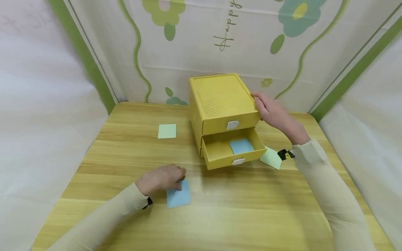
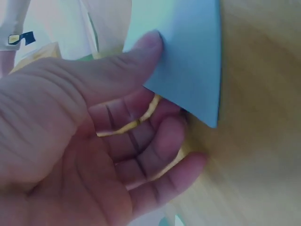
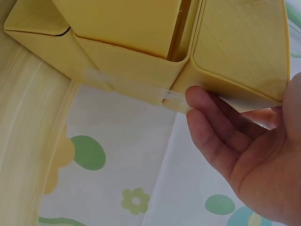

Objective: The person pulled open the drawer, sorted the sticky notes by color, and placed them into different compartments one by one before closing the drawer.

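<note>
At the front left of the table, my left hand (image 1: 163,178) pinches a blue square of paper (image 1: 179,198). The left wrist view shows its thumb (image 2: 149,44) lying on the paper's face, with the fingers curled behind. A yellow drawer box (image 1: 223,94) stands at the back, its middle drawer (image 1: 224,162) pulled out. Inside that drawer lies another blue square (image 1: 241,146). My right hand (image 1: 272,111) holds the box by its upper right edge. In the right wrist view, that hand's fingers (image 3: 207,136) bend against the side of the top unit.
One pale green square (image 1: 167,131) lies left of the box. A second green square (image 1: 272,159) lies to its right, partly under the open drawer's corner. White tabs sit on the drawer fronts. A printed curtain (image 1: 201,52) hangs behind the wooden table (image 1: 132,146).
</note>
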`<state>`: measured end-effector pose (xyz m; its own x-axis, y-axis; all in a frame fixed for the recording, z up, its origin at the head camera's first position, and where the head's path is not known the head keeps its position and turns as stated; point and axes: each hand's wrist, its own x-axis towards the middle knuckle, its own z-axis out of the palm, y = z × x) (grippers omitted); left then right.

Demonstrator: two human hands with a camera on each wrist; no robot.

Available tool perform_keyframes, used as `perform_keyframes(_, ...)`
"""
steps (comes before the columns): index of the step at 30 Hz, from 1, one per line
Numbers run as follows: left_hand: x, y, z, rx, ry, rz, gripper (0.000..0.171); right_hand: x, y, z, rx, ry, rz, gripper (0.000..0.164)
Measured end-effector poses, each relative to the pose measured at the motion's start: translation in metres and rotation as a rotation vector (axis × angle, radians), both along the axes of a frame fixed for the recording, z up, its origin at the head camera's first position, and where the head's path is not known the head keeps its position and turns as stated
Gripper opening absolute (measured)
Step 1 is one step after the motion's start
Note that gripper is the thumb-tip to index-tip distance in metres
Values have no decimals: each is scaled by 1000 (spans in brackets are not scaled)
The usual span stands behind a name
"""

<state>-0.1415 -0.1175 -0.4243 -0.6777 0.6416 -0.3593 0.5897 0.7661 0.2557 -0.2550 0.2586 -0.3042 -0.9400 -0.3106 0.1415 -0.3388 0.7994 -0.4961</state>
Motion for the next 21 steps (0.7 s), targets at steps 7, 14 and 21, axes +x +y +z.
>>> perform_keyframes(7,-3,-4,1,127,-84,-8,25,1,0,-2,-18,-9,-2,54)
perform_keyframes(14,-6,-7,3,243,-140,-11,14,2,1,-2,-3,-14,-14,55)
perform_keyframes(21,-13,-5,27,345,-167,-105,12,1,2,-4,-18,-2,-8,55)
